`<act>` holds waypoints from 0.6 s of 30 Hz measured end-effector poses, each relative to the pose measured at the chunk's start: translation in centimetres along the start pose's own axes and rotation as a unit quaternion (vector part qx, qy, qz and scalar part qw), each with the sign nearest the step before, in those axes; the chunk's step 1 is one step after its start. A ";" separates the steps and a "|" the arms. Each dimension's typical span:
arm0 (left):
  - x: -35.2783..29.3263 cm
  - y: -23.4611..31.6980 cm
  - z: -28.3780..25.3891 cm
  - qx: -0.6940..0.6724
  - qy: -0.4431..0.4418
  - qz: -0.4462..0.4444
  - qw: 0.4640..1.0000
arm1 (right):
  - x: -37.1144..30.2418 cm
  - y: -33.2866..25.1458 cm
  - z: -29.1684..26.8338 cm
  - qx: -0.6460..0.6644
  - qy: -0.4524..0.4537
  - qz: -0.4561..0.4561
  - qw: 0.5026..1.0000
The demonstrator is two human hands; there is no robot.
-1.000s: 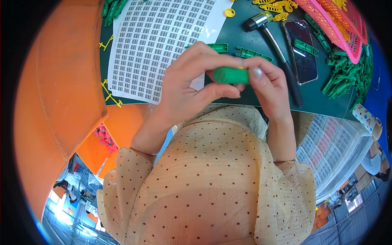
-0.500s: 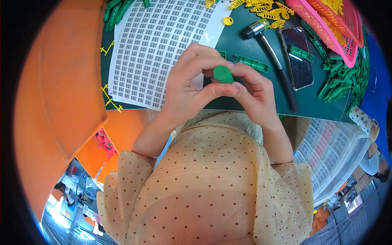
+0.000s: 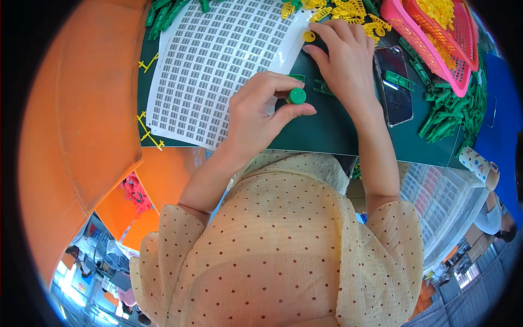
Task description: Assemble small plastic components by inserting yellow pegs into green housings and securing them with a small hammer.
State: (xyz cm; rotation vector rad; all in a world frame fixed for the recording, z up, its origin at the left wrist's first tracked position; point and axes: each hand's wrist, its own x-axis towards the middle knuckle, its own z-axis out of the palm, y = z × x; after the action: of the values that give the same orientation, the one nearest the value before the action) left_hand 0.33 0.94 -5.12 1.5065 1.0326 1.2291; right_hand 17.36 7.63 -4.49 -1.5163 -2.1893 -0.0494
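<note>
My left hand [image 3: 259, 106] is closed on a small green plastic cylinder [image 3: 297, 96], its round end turned up between thumb and fingers. Over the table at upper right, my right hand [image 3: 346, 57] is open, thumb and forefinger apart. Just left of those fingertips lies a small round yellow piece [image 3: 309, 36]. Long green plastic parts, among them a green part [image 3: 322, 87], lie partly hidden beside and behind my hands. The hammer seen earlier is covered by my right hand and forearm. Yellow plastic pieces [image 3: 348, 8] are heaped beyond my right hand.
A sheet of small printed labels [image 3: 207, 71] covers the table's left part. To the right are a phone [image 3: 396, 101] with a green part across it, pink baskets [image 3: 463, 82] of yellow pieces, and a pile of green parts [image 3: 455, 111]. Yellow sprues [image 3: 146, 131] lie at the left edge.
My right hand has let go of the green cylinder and moved up and right toward the round yellow piece. My left hand keeps the cylinder in nearly the same place.
</note>
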 end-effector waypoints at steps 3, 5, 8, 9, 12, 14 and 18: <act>0.2 0.0 0.0 0.026 0.009 0.012 1.000 | 0.0 0.3 0.5 -0.019 -0.029 0.000 0.999; 0.3 -0.1 -0.1 0.039 0.011 0.022 0.999 | 0.1 0.3 -0.1 -0.025 -0.023 -0.014 0.999; 0.2 -0.5 0.0 0.062 0.020 0.029 0.997 | -0.7 -0.6 -2.6 0.143 -0.070 -0.012 0.987; 0.2 -0.7 0.2 0.061 0.019 0.036 0.997 | -1.2 -1.0 -3.6 0.184 -0.070 -0.018 0.980; 0.2 -0.8 0.2 0.076 0.012 0.047 0.996 | -2.7 -2.0 -5.5 0.249 -0.083 -0.027 0.965; 0.5 -0.5 0.3 0.087 0.004 0.052 0.995 | -3.3 -2.2 -6.1 0.269 -0.095 -0.027 0.958; 0.6 -0.2 0.2 0.106 -0.020 0.065 0.992 | -3.7 -2.2 -6.2 0.361 -0.108 0.037 0.926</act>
State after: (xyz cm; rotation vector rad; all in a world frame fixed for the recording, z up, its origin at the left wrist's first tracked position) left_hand 0.64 1.54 -5.22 1.7788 1.0801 1.2035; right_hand 18.67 1.76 0.05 -1.1954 -1.9615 0.8889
